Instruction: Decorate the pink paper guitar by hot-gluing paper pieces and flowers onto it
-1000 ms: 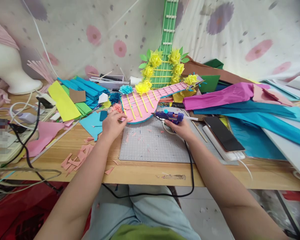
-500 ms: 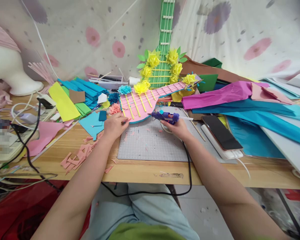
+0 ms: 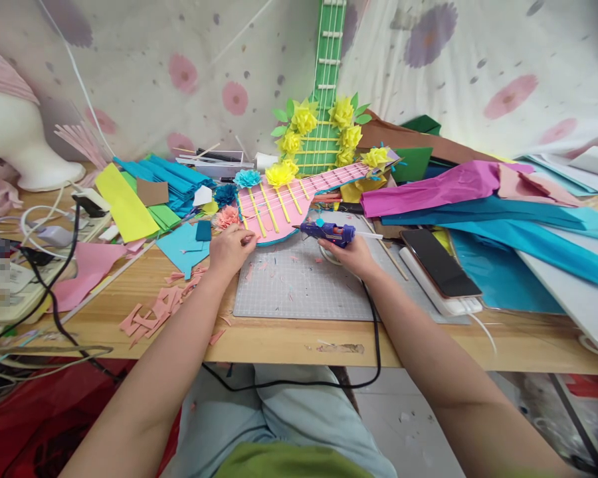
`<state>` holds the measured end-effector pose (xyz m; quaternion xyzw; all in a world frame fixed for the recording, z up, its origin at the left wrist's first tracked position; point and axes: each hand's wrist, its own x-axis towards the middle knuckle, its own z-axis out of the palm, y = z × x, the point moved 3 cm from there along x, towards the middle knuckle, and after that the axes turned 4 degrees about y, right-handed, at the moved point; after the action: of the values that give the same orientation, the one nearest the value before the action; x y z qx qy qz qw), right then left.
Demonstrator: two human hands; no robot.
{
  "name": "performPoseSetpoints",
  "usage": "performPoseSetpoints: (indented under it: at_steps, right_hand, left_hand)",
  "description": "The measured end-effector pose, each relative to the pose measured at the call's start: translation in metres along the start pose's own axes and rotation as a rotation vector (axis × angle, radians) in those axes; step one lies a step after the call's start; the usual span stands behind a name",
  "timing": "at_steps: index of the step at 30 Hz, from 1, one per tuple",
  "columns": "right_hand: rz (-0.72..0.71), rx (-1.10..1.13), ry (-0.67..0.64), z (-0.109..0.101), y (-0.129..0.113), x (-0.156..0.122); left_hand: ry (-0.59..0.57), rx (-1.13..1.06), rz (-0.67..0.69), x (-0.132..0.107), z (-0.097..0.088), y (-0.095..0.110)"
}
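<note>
My right hand [image 3: 351, 252] is wrapped round a blue-purple hot glue gun [image 3: 327, 232], its tip pointing left at the lower edge of a pink paper guitar [image 3: 299, 212]. Yellow strips run across the guitar's body, and paper flowers in yellow [image 3: 280, 174], light blue [image 3: 248, 178] and coral [image 3: 228, 216] sit along its edge. At the body's lower left corner is my left hand [image 3: 232, 251], fingers curled and pressed together; whatever they pinch is too small to make out. Under the glue gun lies a grey cutting mat [image 3: 299, 292].
A green guitar [image 3: 323, 133] with yellow flowers stands behind. Coral paper scraps [image 3: 152, 318] lie at left, near folded blue paper [image 3: 167, 182]. To the right are a phone [image 3: 441, 262], a white power strip [image 3: 438, 299] and magenta paper [image 3: 431, 188]. A black cable [image 3: 377, 332] hangs over the table edge.
Almost nothing differs. The whole view has shifted very slightly; both hands, the glue gun and the pink guitar keep their places.
</note>
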<state>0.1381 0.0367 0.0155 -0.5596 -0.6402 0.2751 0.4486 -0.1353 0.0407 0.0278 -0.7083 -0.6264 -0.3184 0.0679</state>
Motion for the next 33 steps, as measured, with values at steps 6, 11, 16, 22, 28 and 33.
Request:
performPoseSetpoints:
  at_steps: [6, 11, 16, 22, 28, 33]
  right_hand:
    - [-0.004, -0.012, -0.015, -0.0005, 0.0, 0.0001]
    - [0.006, -0.029, -0.006, -0.0002, 0.0011, 0.0009]
    - [-0.019, -0.042, -0.013, 0.0006, -0.003, 0.0006]
    - [-0.033, -0.039, -0.004, 0.0015, -0.004, 0.0009]
    - [-0.035, -0.037, -0.01, 0.0017, -0.0035, 0.0001]
    - [-0.034, -0.05, -0.013, 0.0014, -0.0038, -0.0004]
  left_hand:
    - [-0.038, 0.006, 0.022, -0.0006, -0.0025, -0.004]
    - [-0.023, 0.016, -0.004, 0.0001, 0.0005, -0.0016]
    - [0.008, -0.041, -0.104, 0.0005, -0.0007, 0.0024]
    - [0.006, -0.103, -0.147, 0.0009, 0.001, 0.0035]
    - [0.001, -0.142, -0.143, 0.0002, 0.0023, 0.0035]
    - [0.007, -0.148, -0.151, 0.0006, 0.0019, 0.0051]
